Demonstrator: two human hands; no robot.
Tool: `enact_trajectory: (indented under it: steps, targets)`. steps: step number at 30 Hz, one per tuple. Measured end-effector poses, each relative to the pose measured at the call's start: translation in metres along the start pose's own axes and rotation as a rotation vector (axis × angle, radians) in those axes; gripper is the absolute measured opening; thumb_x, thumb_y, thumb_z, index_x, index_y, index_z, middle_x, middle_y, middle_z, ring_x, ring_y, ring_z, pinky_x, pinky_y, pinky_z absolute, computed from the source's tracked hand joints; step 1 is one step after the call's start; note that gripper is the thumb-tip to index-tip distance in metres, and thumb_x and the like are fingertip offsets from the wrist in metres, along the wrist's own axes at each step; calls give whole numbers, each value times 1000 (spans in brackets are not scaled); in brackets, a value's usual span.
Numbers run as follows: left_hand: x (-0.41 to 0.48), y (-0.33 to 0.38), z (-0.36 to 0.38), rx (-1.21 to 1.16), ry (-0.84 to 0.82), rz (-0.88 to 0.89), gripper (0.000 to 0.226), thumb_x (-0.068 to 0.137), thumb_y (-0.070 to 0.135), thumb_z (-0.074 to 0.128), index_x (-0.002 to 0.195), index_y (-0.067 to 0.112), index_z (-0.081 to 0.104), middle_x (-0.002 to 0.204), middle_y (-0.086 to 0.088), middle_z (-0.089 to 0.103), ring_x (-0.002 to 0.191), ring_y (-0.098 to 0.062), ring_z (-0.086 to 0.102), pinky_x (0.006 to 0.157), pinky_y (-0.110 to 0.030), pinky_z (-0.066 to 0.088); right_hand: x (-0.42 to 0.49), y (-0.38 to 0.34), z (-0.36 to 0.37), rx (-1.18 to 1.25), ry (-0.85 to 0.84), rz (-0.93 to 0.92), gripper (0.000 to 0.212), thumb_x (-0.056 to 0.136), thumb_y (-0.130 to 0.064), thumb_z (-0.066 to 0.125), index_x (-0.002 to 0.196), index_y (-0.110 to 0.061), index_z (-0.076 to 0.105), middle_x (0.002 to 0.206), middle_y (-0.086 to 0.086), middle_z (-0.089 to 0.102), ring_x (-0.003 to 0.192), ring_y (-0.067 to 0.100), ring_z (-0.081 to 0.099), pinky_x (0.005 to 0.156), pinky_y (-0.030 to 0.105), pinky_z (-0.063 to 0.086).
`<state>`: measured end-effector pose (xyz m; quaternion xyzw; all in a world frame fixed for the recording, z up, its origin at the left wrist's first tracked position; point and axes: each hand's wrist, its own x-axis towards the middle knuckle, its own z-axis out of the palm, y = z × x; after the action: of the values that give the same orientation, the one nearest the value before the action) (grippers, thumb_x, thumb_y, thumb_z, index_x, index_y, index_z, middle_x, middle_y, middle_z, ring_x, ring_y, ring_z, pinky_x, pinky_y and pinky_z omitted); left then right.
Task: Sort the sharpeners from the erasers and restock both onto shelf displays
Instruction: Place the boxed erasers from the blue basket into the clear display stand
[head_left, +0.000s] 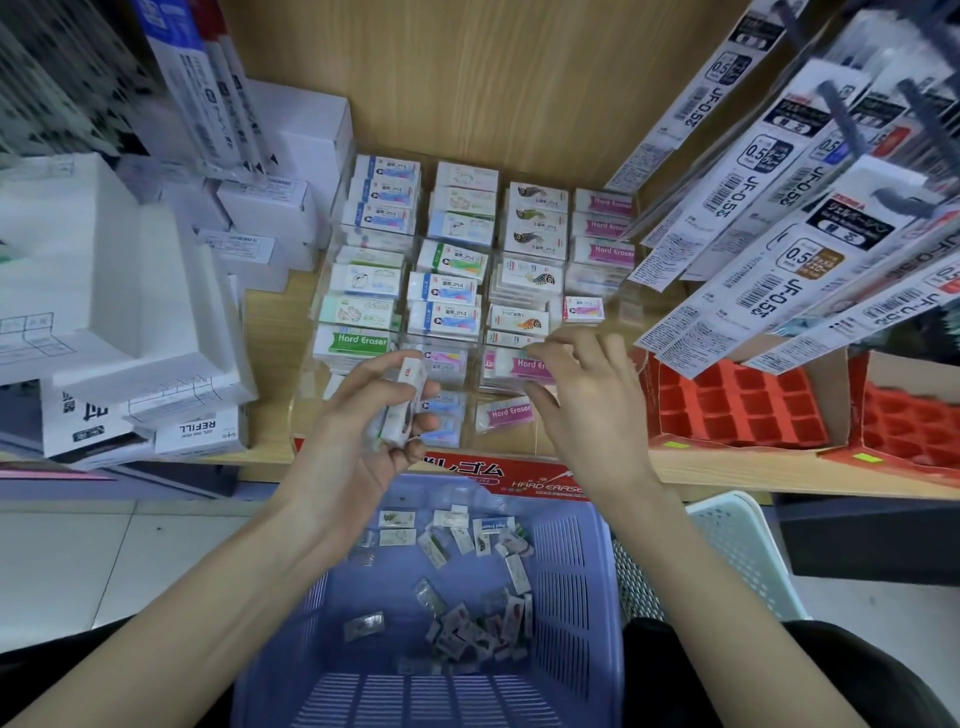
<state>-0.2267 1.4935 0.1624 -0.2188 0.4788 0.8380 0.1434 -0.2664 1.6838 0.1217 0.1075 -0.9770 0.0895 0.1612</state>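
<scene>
Shelf (267, 332): clear compartmented display (621, 312) stocked with boxed erasers (447, 260). Left hand (363, 431) grips a held stack (405, 402) of erasers. Right hand (587, 400) hovers over pink packs (524, 366), fingers relaxed. Below: purple basket (582, 571) holding loose wrapped pieces (467, 623).

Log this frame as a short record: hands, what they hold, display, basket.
left hand: grips a small stack of wrapped erasers above the front of the display
right hand: empty, fingers loosely curled over a pink Hard Eraser compartment
display: clear compartmented case on the wooden shelf, mostly stocked
basket: purple, below the hands, loose wrapped erasers inside
</scene>
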Motion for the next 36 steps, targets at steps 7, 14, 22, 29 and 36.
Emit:
enact_trajectory:
  steps: [7,14,22,29,36]
  targets:
    - [1,2,0,-9,5,-10,27,89,4,48,106,20,62,85,-3,69,60,-10,59,59,-23,43,-9,4,4,81,52,-79,30,73,-15,79,99,-10,65,99,4,63,96,20,43,78,32,33]
    - [2,3,0,-8,7,6,26,88,4,49,102,21,62,84,-2,70,61,-10,58,57,-21,44,-6,5,1,-61,-283,-291,31,53,-22,88,71,-18,63,71,-6,64,77,22,54,66,32,32]
    - [3,2,0,20,3,35,30,88,3,51,111,17,62,85,-1,70,61,-9,58,56,-20,46,0,3,1,-283,-289,-367,26,62,-28,83,63,-17,60,63,-6,58,71,22,53,67,32,24]
    - [2,1,1,17,1,36,34,87,3,53,117,16,60,85,-1,71,62,-10,58,55,-20,45,11,0,-4,-305,-428,-498,28,53,-28,86,46,-21,60,45,-7,55,72,18,48,66,32,22]
    - [2,2,-2,6,-17,44,33,86,3,53,116,15,60,87,-2,71,61,-10,58,53,-19,46,-8,-2,-25,65,-567,-375,53,96,-48,17,67,-24,55,57,-9,45,72,16,43,72,31,24]
